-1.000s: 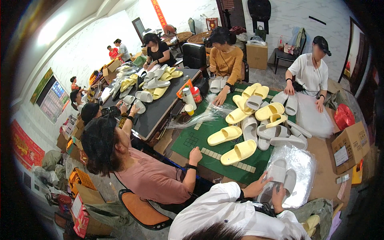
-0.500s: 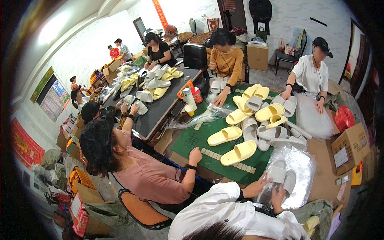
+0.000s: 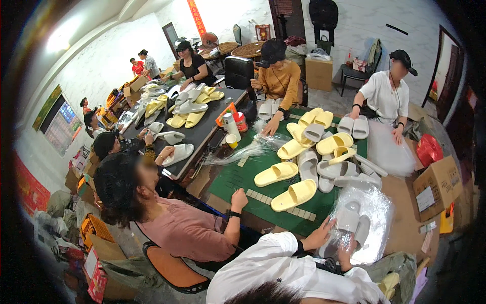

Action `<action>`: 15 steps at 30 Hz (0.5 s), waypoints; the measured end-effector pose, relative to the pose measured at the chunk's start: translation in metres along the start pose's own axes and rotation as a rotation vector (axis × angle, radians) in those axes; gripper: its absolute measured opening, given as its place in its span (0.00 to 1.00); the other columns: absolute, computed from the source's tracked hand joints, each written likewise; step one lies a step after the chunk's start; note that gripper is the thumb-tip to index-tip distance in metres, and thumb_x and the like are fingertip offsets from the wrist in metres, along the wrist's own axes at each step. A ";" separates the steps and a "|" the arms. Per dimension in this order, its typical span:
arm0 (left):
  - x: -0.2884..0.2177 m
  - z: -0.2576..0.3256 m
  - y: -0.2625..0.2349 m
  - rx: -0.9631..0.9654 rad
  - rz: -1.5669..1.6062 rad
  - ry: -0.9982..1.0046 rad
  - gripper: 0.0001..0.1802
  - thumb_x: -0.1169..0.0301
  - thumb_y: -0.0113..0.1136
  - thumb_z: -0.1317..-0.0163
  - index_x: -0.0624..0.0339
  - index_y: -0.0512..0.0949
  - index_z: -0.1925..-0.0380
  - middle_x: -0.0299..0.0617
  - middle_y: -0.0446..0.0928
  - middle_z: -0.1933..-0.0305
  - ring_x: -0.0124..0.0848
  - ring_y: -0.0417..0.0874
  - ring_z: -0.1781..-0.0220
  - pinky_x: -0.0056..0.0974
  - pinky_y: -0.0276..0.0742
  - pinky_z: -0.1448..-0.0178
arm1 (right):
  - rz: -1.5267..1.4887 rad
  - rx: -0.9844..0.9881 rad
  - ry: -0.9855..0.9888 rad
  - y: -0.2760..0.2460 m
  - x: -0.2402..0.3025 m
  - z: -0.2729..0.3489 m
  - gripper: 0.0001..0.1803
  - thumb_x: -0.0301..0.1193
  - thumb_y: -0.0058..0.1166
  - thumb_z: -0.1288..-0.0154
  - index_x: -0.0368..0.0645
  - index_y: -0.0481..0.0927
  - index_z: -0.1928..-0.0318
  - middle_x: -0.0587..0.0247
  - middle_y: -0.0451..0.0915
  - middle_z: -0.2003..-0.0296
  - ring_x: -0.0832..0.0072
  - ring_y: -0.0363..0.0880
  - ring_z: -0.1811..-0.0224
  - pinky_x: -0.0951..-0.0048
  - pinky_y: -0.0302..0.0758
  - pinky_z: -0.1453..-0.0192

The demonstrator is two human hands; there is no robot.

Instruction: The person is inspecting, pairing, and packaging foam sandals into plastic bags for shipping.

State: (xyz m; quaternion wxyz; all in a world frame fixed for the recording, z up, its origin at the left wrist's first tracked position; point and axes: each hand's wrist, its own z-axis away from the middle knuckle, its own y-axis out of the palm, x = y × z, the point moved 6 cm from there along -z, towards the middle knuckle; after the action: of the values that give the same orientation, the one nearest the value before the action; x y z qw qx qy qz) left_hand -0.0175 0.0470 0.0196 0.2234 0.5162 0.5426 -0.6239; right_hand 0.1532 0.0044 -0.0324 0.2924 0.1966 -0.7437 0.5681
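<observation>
At the lower right, a pair of grey slide slippers [image 3: 348, 219] lies on or within a shiny clear plastic bag [image 3: 377, 213]. My left hand [image 3: 323, 235] is at the bag's left edge, fingers curled against film and the nearer slipper. Beside the slippers' near ends, my right hand [image 3: 347, 249] has its fingertips bent against a slipper and looks partly covered by film. Glare blurs how far the slippers sit inside the bag. White sleeves cover both my arms. Beyond my hands are a pale yellow slipper [image 3: 294, 195] and a heap of grey slippers [image 3: 338, 169].
Mahjong-like tiles [image 3: 281, 204] line the green mat [image 3: 230, 175]. Left of me a person in pink [image 3: 187, 223] sits close. Across are a person in mustard [image 3: 280, 83] and one in white [image 3: 387, 96] beside stacked clear bags [image 3: 392, 147]. An open carton [image 3: 438, 182] stands right.
My right hand has edged further in among the slippers and film. The view has shifted slightly. Across the table, the person in white has brought two grey slippers side by side.
</observation>
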 end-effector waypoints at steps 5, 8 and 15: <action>0.001 -0.007 0.010 0.089 0.201 -0.002 0.38 0.79 0.46 0.45 0.48 0.44 0.36 0.57 0.58 0.40 0.50 0.69 0.46 0.40 0.67 0.47 | -0.121 0.089 0.113 -0.002 -0.005 -0.010 0.28 0.34 0.49 0.46 0.34 0.63 0.46 0.44 0.70 0.61 0.53 0.67 0.59 0.54 0.60 0.54; -0.006 -0.010 0.007 0.172 0.297 -0.068 0.37 0.79 0.47 0.44 0.48 0.46 0.36 0.53 0.57 0.38 0.47 0.70 0.46 0.37 0.66 0.46 | -0.074 -0.078 0.099 -0.005 -0.006 -0.026 0.29 0.34 0.50 0.47 0.34 0.62 0.46 0.42 0.69 0.59 0.51 0.67 0.57 0.55 0.60 0.52; 0.012 -0.012 0.012 0.157 0.302 -0.036 0.47 0.89 0.40 0.53 0.39 0.36 0.35 0.62 0.69 0.51 0.39 0.77 0.60 0.40 0.73 0.56 | 0.064 -0.385 0.078 -0.019 0.010 -0.056 0.31 0.33 0.51 0.48 0.34 0.60 0.44 0.37 0.67 0.55 0.49 0.66 0.54 0.57 0.62 0.49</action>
State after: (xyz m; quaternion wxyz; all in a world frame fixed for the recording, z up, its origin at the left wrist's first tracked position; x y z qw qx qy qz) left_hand -0.0075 0.0578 0.0049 0.2831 0.5964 0.4044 -0.6329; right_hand 0.1692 0.0531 -0.0020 0.3349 0.0911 -0.8325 0.4317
